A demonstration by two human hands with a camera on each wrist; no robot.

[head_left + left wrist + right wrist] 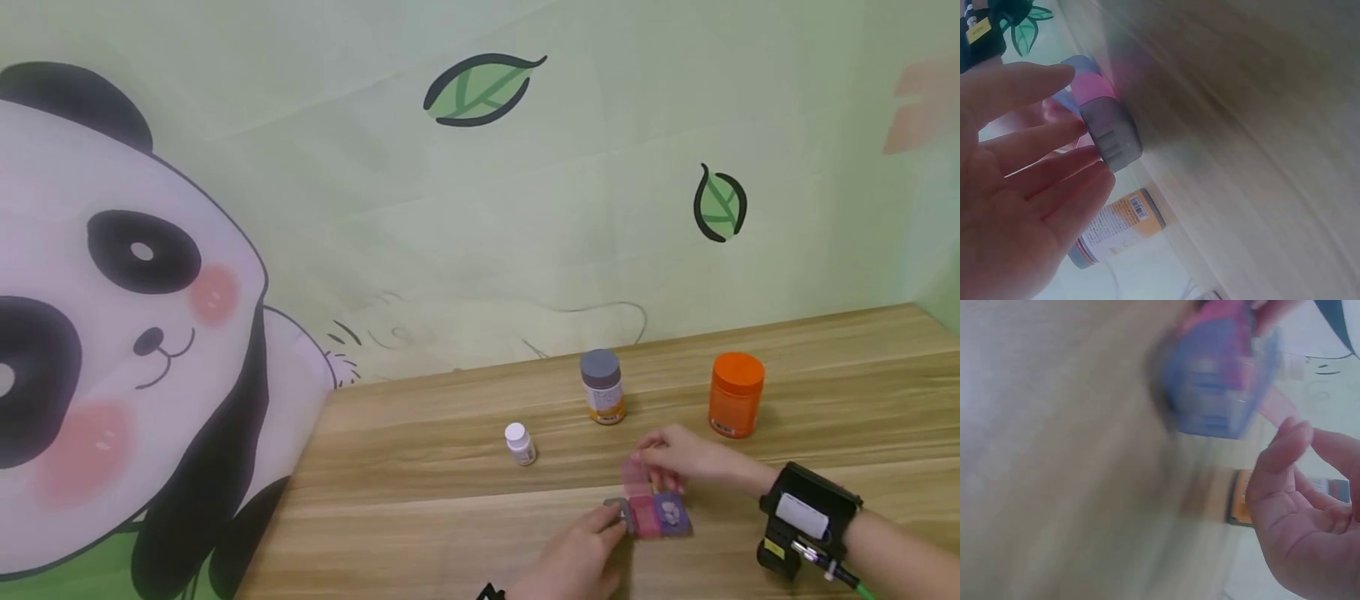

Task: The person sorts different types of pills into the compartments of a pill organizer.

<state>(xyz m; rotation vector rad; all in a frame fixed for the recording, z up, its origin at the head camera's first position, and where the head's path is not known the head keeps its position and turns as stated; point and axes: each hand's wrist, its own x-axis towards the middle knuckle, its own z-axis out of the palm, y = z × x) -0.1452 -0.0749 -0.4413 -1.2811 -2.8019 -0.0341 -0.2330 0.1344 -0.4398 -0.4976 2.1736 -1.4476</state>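
A small pill box with grey, pink and purple compartments (647, 517) lies on the wooden table, its translucent pink lid (636, 477) standing up. My left hand (573, 557) holds the grey end; in the left wrist view the thumb lies on one side of the box (1113, 134) and the fingers on the other. My right hand (678, 457) reaches over from the far right, thumb and fingertip pinching the top edge of the raised pink lid. In the right wrist view the blue-purple end (1207, 387) is blurred. What lies inside the compartments is hidden.
Behind the hands stand a small white bottle (521, 445), a grey-capped bottle with an orange and white label (603, 387) and an orange jar (737, 396). A panda-printed backdrop (360, 208) rises behind the table (420, 467).
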